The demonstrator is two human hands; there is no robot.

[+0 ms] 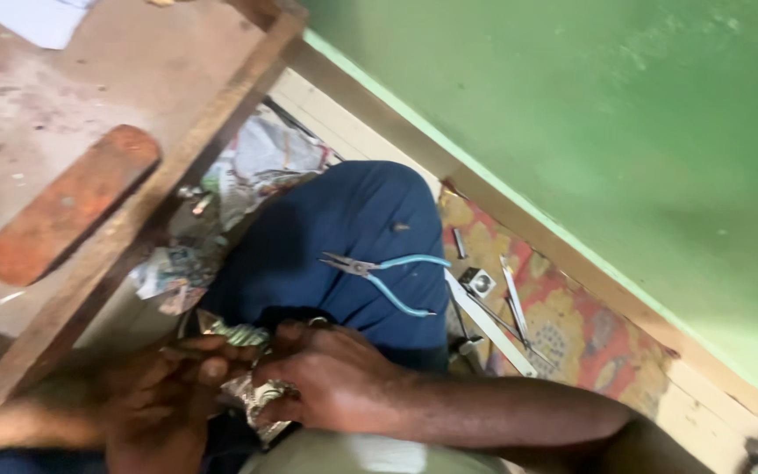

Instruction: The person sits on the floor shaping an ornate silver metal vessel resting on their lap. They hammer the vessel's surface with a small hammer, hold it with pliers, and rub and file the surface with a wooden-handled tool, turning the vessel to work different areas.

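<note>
1. Down by the knee, clad in dark blue cloth, both hands meet over a crumpled foil packet.
2. Left hand is curled with fingers closed on the packet's near-left edge; right hand is clamped on its far side, forearm running in from the right.
3. Blue-handled pliers lie on the knee just beyond the right hand, handles pointing right, nose left; the right hand is nearer.
4. A wooden bench stands left of the knee.

Left hand and right hand together, fingers curled, forearms converging
</note>
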